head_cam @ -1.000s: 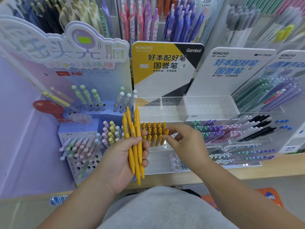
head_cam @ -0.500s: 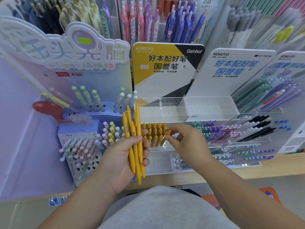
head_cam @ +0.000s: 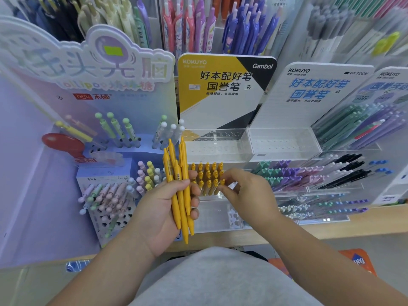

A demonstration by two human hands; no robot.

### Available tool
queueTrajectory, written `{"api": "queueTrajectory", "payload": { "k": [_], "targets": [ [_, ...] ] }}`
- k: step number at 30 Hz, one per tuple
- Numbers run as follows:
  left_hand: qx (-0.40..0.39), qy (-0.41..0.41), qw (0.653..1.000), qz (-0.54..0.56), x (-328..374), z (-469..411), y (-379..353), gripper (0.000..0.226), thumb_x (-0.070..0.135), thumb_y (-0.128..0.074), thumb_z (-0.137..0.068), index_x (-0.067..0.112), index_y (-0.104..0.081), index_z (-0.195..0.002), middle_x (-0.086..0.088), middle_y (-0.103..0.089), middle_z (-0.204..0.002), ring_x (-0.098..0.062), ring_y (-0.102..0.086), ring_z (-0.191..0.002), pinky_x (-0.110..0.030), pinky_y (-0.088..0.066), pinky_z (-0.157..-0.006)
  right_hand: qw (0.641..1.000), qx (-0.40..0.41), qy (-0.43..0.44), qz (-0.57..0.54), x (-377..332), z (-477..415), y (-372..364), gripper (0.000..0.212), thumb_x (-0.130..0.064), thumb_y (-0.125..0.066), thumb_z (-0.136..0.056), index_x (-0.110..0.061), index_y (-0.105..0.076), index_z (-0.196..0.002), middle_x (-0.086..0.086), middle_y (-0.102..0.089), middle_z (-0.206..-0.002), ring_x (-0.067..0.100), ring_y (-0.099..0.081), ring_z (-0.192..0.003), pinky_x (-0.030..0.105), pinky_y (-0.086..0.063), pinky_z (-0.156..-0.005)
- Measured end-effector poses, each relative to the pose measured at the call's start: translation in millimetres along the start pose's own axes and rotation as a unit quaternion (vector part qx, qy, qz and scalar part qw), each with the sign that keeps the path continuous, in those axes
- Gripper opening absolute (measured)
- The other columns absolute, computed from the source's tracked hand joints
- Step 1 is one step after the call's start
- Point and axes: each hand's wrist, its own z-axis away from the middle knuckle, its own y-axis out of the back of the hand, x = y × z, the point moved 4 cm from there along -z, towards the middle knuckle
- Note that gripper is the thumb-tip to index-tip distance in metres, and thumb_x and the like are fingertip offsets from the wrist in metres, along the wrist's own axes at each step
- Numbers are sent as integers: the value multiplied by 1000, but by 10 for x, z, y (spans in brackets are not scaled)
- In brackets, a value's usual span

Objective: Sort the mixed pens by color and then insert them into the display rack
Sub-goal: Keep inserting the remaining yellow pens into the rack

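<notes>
Though little changed, left grip [head_cam: 162, 216] around loose yellow pens [head_cam: 181, 196], right grip [head_cam: 251, 192] tight on one racked pen [head_cam: 222, 182].

This is a stationery shop — printed KOKUYO header cards [head_cam: 223, 89] stand over clear acrylic racks [head_cam: 284, 144] on a wooden shelf [head_cam: 331, 226], pens [head_cam: 284, 173] in tiers grouped by colour fill the stands, and further rows of pens [head_cam: 242, 25] stand behind.

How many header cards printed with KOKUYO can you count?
3: the yellow-and-black card at centre, the white card to its right, and a third card cut off at the right edge. More may be off-frame.
</notes>
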Motion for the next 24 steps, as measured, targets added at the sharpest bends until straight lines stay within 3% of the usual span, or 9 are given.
{"api": "queueTrajectory", "payload": {
  "k": [8,12,15,18,21,24],
  "targets": [
    [-12,-16,999,-25,-9,19,-28,34,11,-61,-83,4,-66,-116,-13,-59,-78,-20,-53,-61,-28,-43,-48,999,-38,-33,7,-27,18,53,24,-34,-77,-84,-26,-66,-103,-16,-67,-89,4,-58,-59,27,-50,-62],
    [-19,-29,996,-79,1,34,-76,37,10,-65,-80,4,-65,-116,-12,-61,-75,-18,-51,-55,-25,-41,-45,992,-25,-80,-93,-121,20,253,28,-29,-79,-82,-30,-61,-103,-15,-67,-81,6,-60,-58,30,-53,-60],
    [-39,-27,992,-118,-3,35,-140,35,10,-68,-79,2,-65,-112,-13,-63,-75,-16,-50,-53,-25,-40,-45,948,-15,-137,-286,-280,-22,444,17,-25,-74,-88,-23,-65,-102,-3,-71,-80,15,-65,-58,29,-51,-57],
    [-64,-17,986,-155,-28,18,-196,19,6,-77,-78,12,-71,-94,-15,-64,-77,-17,-50,-53,-26,-39,-46,890,-18,-184,-417,-377,-58,554,15,-23,-71,-90,-11,-68,-100,8,-74,-82,20,-64,-59,30,-47,-53],
    [-72,-11,981,-180,-44,-3,-225,12,10,-73,-75,17,-72,-84,-15,-64,-76,-17,-49,-53,-26,-38,-46,865,-10,-209,-456,-363,-61,589,15,-19,-71,-89,-7,-68,-97,9,-74,-79,19,-62,-57,29,-45,-51],
    [-67,-15,975,-210,-51,-16,-229,14,9,-73,-77,12,-67,-89,-16,-65,-76,-18,-48,-53,-27,-37,-47,858,-6,-216,-465,-329,-34,600,14,-19,-73,-87,-7,-70,-94,9,-74,-79,18,-61,-57,29,-44,-52]
  ]
}}
